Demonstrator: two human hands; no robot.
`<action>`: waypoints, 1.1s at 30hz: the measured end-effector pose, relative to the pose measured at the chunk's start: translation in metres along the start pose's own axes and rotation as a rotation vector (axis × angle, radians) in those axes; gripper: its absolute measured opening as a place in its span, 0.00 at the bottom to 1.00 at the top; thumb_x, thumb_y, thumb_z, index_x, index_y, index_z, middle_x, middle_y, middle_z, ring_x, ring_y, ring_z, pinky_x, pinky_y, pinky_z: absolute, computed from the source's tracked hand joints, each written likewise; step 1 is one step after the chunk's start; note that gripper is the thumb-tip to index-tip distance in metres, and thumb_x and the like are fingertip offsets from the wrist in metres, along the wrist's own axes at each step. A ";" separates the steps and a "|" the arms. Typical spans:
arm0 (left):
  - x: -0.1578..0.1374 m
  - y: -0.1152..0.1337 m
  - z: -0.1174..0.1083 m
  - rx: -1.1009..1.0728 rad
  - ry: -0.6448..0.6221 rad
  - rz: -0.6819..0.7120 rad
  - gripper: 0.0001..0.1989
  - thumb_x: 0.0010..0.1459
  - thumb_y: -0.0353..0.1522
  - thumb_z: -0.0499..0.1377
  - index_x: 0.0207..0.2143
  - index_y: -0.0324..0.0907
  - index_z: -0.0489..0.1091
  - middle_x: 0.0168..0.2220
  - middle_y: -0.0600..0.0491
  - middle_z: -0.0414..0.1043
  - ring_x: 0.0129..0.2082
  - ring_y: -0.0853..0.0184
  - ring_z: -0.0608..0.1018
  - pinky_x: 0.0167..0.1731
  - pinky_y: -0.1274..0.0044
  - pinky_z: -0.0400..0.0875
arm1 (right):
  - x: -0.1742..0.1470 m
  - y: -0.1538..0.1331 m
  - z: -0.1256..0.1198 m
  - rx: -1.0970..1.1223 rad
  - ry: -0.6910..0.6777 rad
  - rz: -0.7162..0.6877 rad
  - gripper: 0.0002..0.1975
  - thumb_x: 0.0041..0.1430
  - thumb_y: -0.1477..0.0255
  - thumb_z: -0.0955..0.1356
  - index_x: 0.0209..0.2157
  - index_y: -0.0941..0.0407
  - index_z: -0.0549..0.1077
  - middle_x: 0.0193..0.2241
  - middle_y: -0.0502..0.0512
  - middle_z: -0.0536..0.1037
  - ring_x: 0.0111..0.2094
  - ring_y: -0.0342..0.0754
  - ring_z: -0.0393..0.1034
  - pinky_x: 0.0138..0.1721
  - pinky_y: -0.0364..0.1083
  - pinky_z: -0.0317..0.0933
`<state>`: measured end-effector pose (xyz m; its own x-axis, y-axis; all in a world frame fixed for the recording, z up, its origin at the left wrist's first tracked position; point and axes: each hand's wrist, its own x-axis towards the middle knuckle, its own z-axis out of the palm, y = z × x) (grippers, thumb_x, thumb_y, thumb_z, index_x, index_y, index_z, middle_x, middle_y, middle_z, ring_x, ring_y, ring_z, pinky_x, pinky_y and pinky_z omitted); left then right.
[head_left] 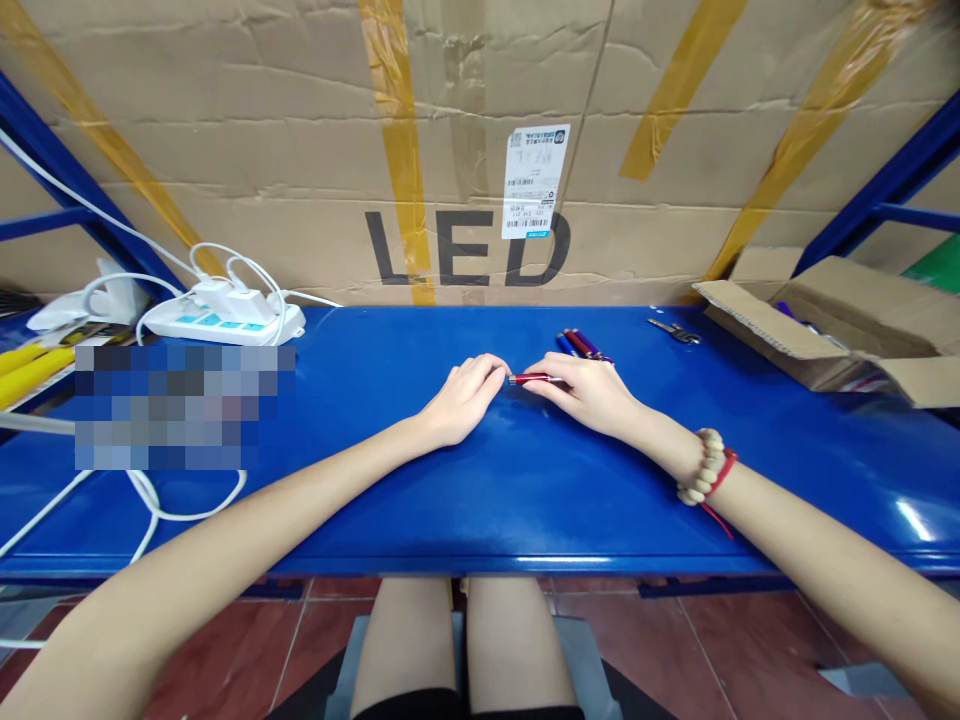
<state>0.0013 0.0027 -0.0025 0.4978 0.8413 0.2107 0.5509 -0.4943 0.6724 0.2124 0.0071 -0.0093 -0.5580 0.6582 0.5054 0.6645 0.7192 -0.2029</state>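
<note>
My right hand (589, 390) holds a small red pen (529, 379) flat over the blue table (480, 480), near its middle. My left hand (465, 395) rests on the table with its fingertips at the pen's left end; whether they grip it I cannot tell. Just behind my right hand lie a few more pens (581, 344), red and blue, side by side. A beaded bracelet and a red cord (705, 468) sit on my right wrist.
A white power strip (225, 318) with plugs and cables lies at the back left. An open cardboard box (825, 330) stands at the right. A small metal tool (675, 331) lies near it. A large cardboard sheet marked LED (465, 250) forms the back wall.
</note>
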 end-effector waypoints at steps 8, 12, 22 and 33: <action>0.000 0.000 0.000 0.006 -0.004 0.006 0.16 0.66 0.38 0.38 0.40 0.43 0.62 0.43 0.55 0.67 0.45 0.67 0.66 0.51 0.69 0.54 | 0.000 0.001 0.001 0.007 -0.035 0.020 0.17 0.67 0.60 0.58 0.41 0.54 0.74 0.37 0.50 0.74 0.37 0.39 0.69 0.30 0.38 0.55; 0.000 0.001 -0.001 0.014 -0.005 0.007 0.16 0.66 0.38 0.38 0.40 0.43 0.61 0.43 0.55 0.67 0.46 0.67 0.65 0.51 0.69 0.54 | 0.000 0.000 0.001 0.012 -0.045 0.023 0.18 0.67 0.60 0.58 0.41 0.54 0.74 0.38 0.49 0.74 0.37 0.40 0.69 0.31 0.39 0.56; 0.000 0.001 0.000 0.017 -0.006 -0.014 0.16 0.66 0.39 0.37 0.40 0.43 0.61 0.42 0.54 0.66 0.45 0.67 0.65 0.52 0.69 0.54 | 0.000 0.002 0.001 0.046 -0.049 0.038 0.16 0.65 0.60 0.60 0.43 0.54 0.72 0.40 0.49 0.74 0.39 0.41 0.70 0.35 0.40 0.59; 0.001 0.000 0.000 0.004 -0.007 -0.007 0.16 0.66 0.39 0.38 0.40 0.43 0.61 0.43 0.55 0.67 0.45 0.67 0.65 0.51 0.68 0.53 | 0.000 0.001 0.002 0.053 -0.100 0.071 0.18 0.66 0.59 0.58 0.43 0.55 0.73 0.38 0.50 0.75 0.37 0.42 0.70 0.35 0.40 0.59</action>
<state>0.0016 0.0031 -0.0021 0.4986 0.8431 0.2015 0.5571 -0.4897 0.6707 0.2123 0.0085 -0.0115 -0.5590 0.7247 0.4029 0.6784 0.6791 -0.2803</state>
